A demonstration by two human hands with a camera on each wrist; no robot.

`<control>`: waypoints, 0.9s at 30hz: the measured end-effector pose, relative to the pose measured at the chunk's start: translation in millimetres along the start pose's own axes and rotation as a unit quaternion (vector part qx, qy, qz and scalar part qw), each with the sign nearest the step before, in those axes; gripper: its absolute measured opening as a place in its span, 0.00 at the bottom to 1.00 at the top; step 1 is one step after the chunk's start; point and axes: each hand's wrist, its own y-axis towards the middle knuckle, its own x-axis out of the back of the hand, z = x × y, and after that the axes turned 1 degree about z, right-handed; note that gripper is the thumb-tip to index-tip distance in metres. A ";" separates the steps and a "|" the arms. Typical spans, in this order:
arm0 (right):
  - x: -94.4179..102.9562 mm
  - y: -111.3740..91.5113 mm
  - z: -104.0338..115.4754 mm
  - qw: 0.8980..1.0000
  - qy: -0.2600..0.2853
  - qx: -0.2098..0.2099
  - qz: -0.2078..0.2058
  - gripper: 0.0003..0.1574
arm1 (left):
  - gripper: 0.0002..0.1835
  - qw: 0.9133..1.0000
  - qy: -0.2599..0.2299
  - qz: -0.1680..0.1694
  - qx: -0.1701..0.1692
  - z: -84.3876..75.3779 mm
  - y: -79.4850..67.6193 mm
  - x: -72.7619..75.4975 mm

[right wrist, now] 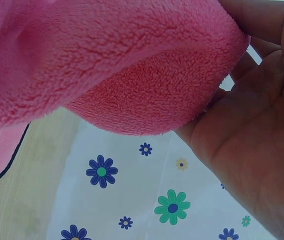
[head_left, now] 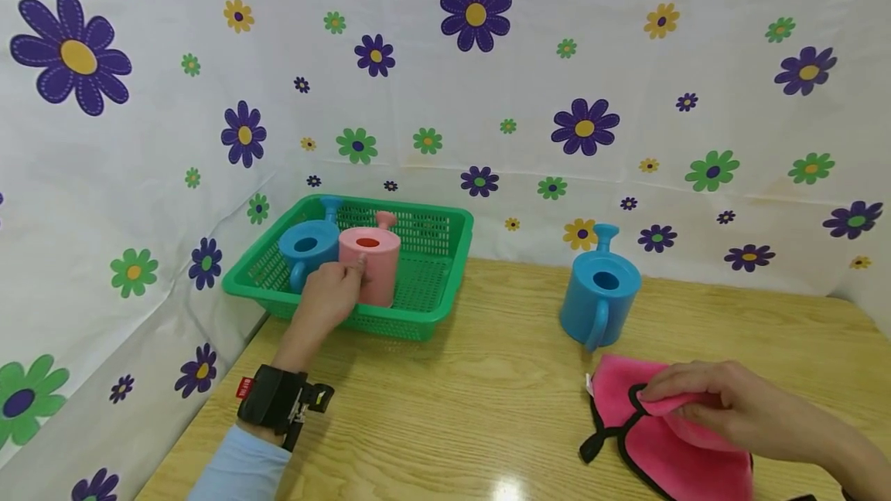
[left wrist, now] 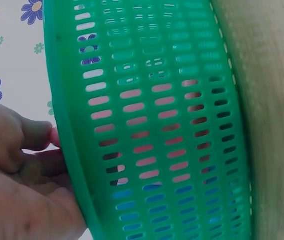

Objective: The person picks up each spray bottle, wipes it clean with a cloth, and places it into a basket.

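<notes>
Presently, the pink watering can (head_left: 380, 281) stands inside the green basket (head_left: 400, 317) at the counter's (head_left: 473, 408) ten o'clock, pinched by the left hand (head_left: 330, 292). At four o'clock, the right hand (head_left: 738, 400) pinches the pink cloth (head_left: 678, 454). Basket-side, a blue watering can (head_left: 316, 255) adjoins; a second blue watering can (head_left: 581, 308) occupies two o'clock.
</notes>
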 end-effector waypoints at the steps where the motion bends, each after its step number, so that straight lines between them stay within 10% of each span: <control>1: -0.1 -0.3 0.0 1.000 0.001 -0.001 0.000 0.32 | 0.30 1.000 0.007 0.000 -0.001 0.2 0.9 0.5; 19: 0.8 -4.4 -4.5 1.000 0.017 -0.011 0.004 0.30 | 0.11 0.986 0.091 -0.109 -0.082 3.7 -3.9 1.1; 23: 0.0 -4.5 -2.6 1.000 0.024 -0.015 0.009 0.30 | 0.08 0.966 0.096 -0.194 -0.140 -4.8 -9.0 -5.7; 27: -1.3 -4.9 -2.2 0.999 0.035 -0.010 0.010 0.29 | 0.04 0.929 0.061 -0.227 -0.286 -31.5 -17.9 -20.1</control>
